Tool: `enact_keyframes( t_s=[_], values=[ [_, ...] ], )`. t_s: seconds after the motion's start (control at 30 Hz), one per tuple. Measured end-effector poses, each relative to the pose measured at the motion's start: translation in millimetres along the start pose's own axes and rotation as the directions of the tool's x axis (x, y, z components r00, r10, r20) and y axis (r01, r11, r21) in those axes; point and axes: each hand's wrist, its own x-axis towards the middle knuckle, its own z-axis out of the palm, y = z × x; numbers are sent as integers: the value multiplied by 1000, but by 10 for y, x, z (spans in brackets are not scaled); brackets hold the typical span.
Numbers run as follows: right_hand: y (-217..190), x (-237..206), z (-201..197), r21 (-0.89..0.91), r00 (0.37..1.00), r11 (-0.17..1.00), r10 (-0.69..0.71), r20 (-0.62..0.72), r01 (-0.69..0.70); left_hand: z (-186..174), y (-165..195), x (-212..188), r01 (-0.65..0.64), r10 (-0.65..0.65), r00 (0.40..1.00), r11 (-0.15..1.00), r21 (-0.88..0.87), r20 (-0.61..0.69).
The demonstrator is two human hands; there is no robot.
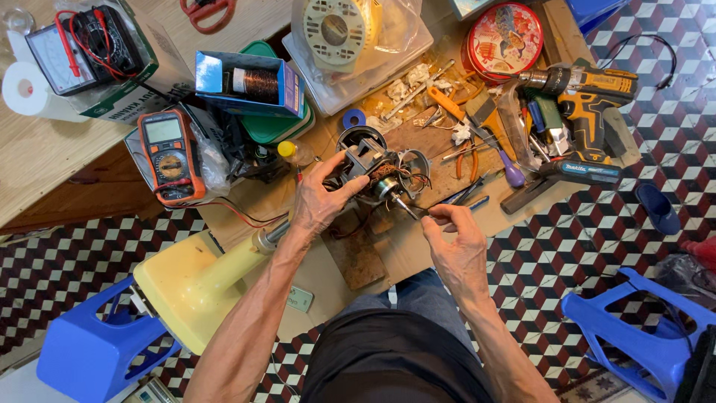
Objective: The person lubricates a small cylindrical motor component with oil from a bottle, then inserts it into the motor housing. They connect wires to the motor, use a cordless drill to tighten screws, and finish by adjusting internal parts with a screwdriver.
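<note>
While gripping motor (371, 173): left hand (319, 201); right hand (456, 240) pinching shaft (406, 207), blue box (250, 82) behind

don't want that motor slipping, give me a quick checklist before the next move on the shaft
1. Left hand grips the fan motor body: ok.
2. Right hand fingertips pinch at the tip of the motor shaft: ok.
3. What the right fingers hold, if anything: cannot tell, too small.
4. Motor wires clear of the shaft: ok, they loop beside the body.
5. Pliers within reach on the cardboard: ok.
6. Work area uncluttered: not ok, the cordless drill and loose parts crowd it.
</note>
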Motion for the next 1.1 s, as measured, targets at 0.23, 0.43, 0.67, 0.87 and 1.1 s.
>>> enact_keyframes(
  t_s=[0.23,0.43,0.67,0.87,1.1],
  values=[
    [42,-61,38,11,997,999,43,62,-43,-33,42,9,72,-71,997,997,-22,17],
    [98,-20,123,-6,998,1000,2,64,-1,-21,10,30,20,-20,1000,1000,-15,6],
    [125,11,192,11,1000,1000,-15,23,14,16,-43,72,16,-16,1000,1000,7,9],
    [144,55,278,40,999,999,0,-44,2,12,-1,111,45,-45,999,999,-5,0],
    [81,177,444,205,990,969,138,26,-141,30,55,68,57,-57,998,998,8,18]
  ],
)
